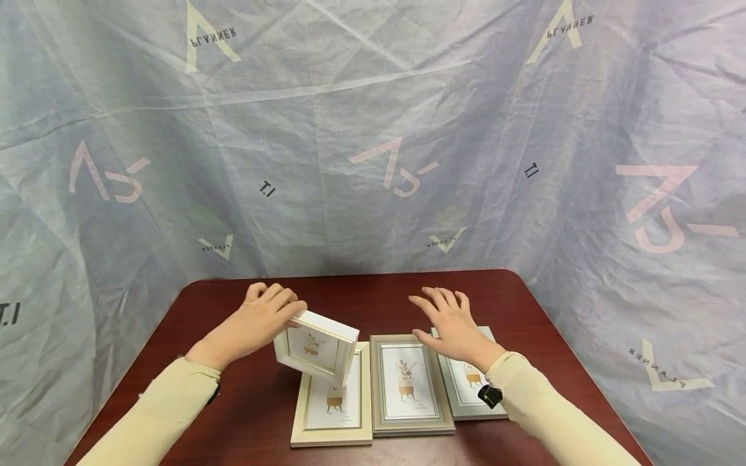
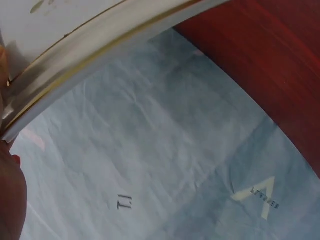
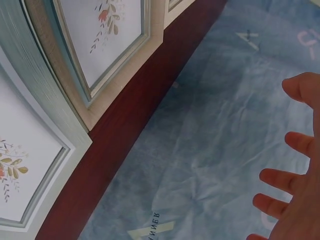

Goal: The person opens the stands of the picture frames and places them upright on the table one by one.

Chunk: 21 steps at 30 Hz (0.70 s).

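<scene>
My left hand grips a small off-white picture frame by its upper left edge. That frame is tilted up off the table and overlaps the top of a cream picture frame lying flat. In the left wrist view, the edge of the held frame crosses the top left, with part of the hand beside it. My right hand, fingers spread and holding nothing, hovers over the upper part of a grey-green picture frame. Between the cream and grey-green ones lies a taupe picture frame.
The frames lie side by side on a dark red table, each with a potted-plant print. Grey fabric printed with letters and logos hangs behind the table and along both sides. A black band is on the right wrist.
</scene>
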Motion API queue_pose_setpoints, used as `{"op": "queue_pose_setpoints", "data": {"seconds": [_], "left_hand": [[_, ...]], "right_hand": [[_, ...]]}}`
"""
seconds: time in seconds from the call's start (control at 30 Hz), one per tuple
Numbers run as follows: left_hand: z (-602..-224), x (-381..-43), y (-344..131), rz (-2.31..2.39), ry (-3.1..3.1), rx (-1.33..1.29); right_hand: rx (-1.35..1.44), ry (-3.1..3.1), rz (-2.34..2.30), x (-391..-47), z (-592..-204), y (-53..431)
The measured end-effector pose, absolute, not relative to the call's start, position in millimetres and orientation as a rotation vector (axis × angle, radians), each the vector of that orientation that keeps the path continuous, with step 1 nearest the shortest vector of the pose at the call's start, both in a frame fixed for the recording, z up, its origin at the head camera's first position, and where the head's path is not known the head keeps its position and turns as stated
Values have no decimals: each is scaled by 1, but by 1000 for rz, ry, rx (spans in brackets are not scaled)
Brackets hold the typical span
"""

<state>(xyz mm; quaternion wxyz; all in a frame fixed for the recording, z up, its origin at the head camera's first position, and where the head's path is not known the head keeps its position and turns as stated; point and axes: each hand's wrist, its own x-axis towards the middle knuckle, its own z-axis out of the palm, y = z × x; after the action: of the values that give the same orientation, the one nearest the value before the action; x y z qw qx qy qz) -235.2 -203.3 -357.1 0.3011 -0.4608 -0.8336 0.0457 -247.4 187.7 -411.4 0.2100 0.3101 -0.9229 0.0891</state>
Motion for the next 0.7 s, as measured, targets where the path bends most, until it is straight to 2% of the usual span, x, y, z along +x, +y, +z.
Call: {"op": "queue_pose_setpoints", "data": {"seconds": [0.7], "left_hand": [[-355, -231, -168, -69, -1937, -1396]], "right_hand": [[1191, -2394, 224, -259, -406, 184]]}}
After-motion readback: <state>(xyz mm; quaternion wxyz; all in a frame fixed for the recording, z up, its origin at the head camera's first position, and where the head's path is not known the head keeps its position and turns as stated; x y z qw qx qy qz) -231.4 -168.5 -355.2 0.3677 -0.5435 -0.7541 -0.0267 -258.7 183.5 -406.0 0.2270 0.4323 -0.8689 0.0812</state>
